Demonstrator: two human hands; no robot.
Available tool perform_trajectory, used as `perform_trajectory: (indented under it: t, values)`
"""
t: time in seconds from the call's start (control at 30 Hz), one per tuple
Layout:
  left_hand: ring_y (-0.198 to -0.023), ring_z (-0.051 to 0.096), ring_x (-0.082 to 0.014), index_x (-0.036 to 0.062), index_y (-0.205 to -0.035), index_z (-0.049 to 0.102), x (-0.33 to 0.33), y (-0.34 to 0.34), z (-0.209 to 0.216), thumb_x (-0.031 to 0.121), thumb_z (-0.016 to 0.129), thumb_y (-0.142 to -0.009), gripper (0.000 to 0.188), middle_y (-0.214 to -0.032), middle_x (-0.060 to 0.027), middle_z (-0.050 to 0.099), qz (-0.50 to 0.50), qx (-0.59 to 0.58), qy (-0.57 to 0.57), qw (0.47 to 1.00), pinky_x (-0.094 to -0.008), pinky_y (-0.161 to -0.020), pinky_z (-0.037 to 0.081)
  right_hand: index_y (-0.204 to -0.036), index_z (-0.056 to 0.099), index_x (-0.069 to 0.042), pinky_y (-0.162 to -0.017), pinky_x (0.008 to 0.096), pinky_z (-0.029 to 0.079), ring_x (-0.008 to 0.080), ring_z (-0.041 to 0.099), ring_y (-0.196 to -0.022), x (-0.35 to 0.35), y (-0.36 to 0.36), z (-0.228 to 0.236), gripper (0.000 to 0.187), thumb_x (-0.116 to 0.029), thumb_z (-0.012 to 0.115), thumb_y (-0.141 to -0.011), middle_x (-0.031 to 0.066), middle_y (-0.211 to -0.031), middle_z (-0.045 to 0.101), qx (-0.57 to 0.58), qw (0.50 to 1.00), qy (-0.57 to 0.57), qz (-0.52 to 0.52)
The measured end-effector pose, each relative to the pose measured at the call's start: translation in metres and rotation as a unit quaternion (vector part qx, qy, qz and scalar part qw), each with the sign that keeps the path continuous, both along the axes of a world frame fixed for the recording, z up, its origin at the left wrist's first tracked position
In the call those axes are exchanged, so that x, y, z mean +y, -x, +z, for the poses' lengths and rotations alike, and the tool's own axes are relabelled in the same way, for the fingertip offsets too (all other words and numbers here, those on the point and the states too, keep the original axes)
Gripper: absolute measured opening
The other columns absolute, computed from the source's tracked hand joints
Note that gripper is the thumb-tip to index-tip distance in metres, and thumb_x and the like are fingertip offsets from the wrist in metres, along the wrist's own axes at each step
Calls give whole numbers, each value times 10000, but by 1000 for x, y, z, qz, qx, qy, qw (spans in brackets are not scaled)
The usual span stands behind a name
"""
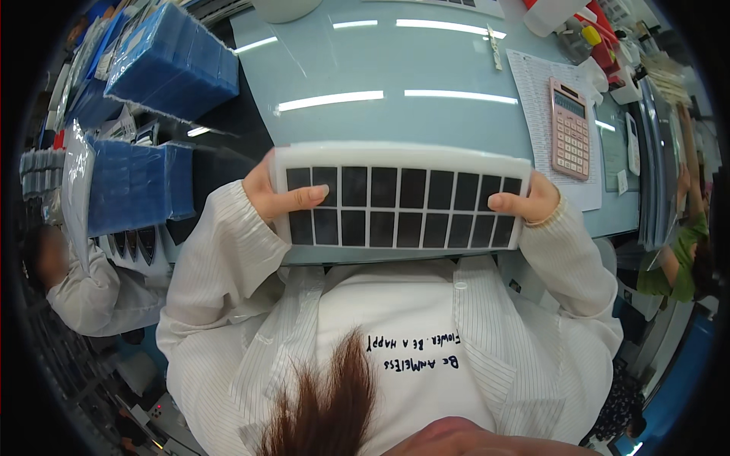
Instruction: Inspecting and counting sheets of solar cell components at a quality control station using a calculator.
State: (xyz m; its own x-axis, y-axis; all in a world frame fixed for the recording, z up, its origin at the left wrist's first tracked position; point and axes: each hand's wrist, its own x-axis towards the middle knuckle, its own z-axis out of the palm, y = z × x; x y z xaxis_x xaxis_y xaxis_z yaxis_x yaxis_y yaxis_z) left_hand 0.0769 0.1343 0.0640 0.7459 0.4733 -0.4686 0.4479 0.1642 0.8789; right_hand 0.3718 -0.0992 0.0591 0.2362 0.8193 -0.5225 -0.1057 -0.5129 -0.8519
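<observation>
Level in front of my chest is a long white sheet or thin stack of sheets (397,190), with two rows of dark rectangles on its face. A thick white edge runs along its far side. My left hand (287,196) grips the left end, its thumb laid flat over a dark rectangle and its fingers hidden underneath. At the opposite end, my right hand (534,201) holds on the same way, thumb on top. How many layers lie between my hands I cannot tell.
A glass-topped table (426,72) reflects ceiling lights. On the right lie a pink calculator (569,129) and a printed paper (532,76). Blue-wrapped stacks (171,64) stand at the left. Other people sit on both sides, one in a white sleeve (95,296), another in green (684,254).
</observation>
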Motion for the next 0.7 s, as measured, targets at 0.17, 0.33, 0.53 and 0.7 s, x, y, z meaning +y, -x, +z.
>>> perform_trajectory:
  t: [0.17,0.33,0.53,0.7]
  values:
    - [-1172,501,-332,6,-1352,317,0,9,-20,420,814,-677,935,-1222,-254,506,-31,91,-17,995,-440,-998,394,-1241,500,40,-972,418,421,325,567,-1105,6,4,0,733,-230,842,-652,233,-1138,600,62,994,83,-19]
    - [-1155,524,-372,3,-1396,271,-11,0,-3,421,799,-692,974,-1239,-289,502,43,141,-105,983,-455,-949,444,-1246,499,35,-963,387,441,293,590,-1076,14,7,6,696,-189,827,-675,214,-1138,607,86,985,132,-70]
    - [-1143,544,-373,42,-1418,286,-6,3,32,358,787,-718,917,-1249,-270,521,-10,191,-255,948,-456,-906,485,-1252,487,38,-942,420,451,315,583,-1081,8,9,3,738,-259,832,-672,231,-1134,601,42,992,106,-49]
    - [-1169,526,-355,70,-1299,496,11,20,24,303,851,-614,806,-1265,-178,543,-122,-33,-467,875,-489,-954,450,-1258,454,47,-924,399,446,290,568,-1083,-6,1,-6,790,-371,811,-691,206,-1137,593,-24,993,116,-1]
